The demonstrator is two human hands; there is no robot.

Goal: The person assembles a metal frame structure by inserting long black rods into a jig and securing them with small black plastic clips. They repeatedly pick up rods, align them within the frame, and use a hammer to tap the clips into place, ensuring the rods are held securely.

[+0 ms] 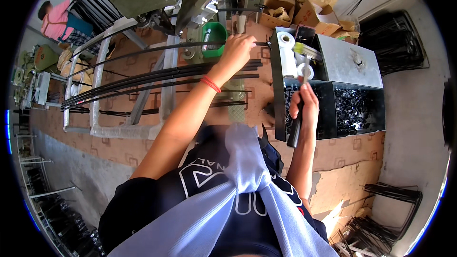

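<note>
from afar i see a silver metal frame seemingly propping a long, thin black rod; my left hand is wrapped around its right end, perhaps for steadiness; my right hand clamps a silver-shafted hammer by its black grip, likely for leverage.
</note>
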